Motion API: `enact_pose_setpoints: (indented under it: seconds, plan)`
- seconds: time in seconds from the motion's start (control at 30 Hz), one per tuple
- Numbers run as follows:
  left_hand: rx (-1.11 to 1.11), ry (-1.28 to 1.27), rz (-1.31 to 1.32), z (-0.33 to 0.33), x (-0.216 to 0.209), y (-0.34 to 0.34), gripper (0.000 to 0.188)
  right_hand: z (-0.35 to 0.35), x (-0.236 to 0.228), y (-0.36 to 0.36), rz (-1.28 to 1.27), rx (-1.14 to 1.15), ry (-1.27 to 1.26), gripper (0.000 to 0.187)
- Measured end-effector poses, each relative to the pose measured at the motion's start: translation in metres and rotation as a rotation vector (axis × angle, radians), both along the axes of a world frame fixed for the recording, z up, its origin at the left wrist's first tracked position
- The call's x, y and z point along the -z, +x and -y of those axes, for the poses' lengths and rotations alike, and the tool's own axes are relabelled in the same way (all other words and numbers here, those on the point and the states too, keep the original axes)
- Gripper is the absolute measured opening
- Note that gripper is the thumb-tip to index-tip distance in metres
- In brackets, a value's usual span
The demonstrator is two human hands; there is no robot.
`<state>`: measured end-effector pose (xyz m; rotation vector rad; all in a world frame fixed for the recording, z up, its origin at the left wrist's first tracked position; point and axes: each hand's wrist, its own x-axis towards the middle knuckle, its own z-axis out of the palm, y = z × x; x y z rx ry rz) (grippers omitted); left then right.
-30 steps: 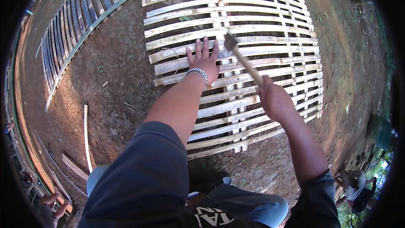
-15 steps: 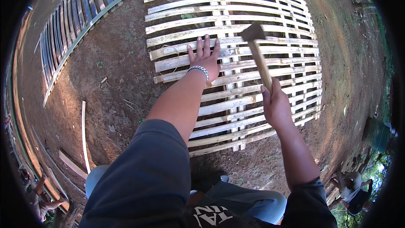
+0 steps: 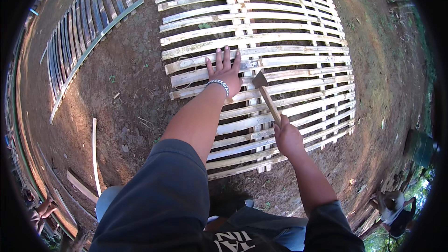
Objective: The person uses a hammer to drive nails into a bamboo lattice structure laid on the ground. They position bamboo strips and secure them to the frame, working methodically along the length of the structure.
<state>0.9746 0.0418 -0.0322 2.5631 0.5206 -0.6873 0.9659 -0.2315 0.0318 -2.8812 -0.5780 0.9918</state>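
A panel of pale bamboo slats (image 3: 280, 62) lies on the ground, its slats crossing narrower strips beneath. My left hand (image 3: 225, 75), with a chain bracelet at the wrist, lies flat on the slats near their left ends, fingers spread. In my right hand (image 3: 288, 137) is the wooden handle of a hatchet (image 3: 270, 102), gripped near its lower end. Its dark wedge-shaped metal head (image 3: 260, 80) is over the slats, just right of my left hand, close to a crossing strip. I cannot tell whether the head touches the bamboo.
Another slatted panel (image 3: 88, 23), darker, lies at the upper left with a long greenish strip (image 3: 100, 37) along its edge. Loose strips (image 3: 95, 154) are on the dirt at left. A dark green container (image 3: 420, 148) stands at right. Other people are at the lower left and lower right (image 3: 394, 210).
My right hand and the hatchet have come down and to the left, bringing the head from above the slats to beside my left hand. The left hand stays on the slats.
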Motion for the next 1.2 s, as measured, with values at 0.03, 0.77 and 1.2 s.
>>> enact_pose_setpoints:
  seconds: [0.03, 0.77, 1.2]
  plan:
    - [0.009, 0.012, 0.001, 0.000, 0.003, 0.001, 0.090, -0.001, -0.006, 0.005, 0.031, 0.022, 0.075, 0.045]
    - [0.026, 0.034, -0.146, -0.002, -0.020, 0.008, 0.159, -0.054, -0.017, 0.047, 0.211, 0.511, 0.973, 0.040]
    - [0.031, 0.041, -0.194, -0.002, -0.017, 0.011, 0.161, -0.052, -0.030, 0.043, 0.228, 0.337, 0.559, 0.044]
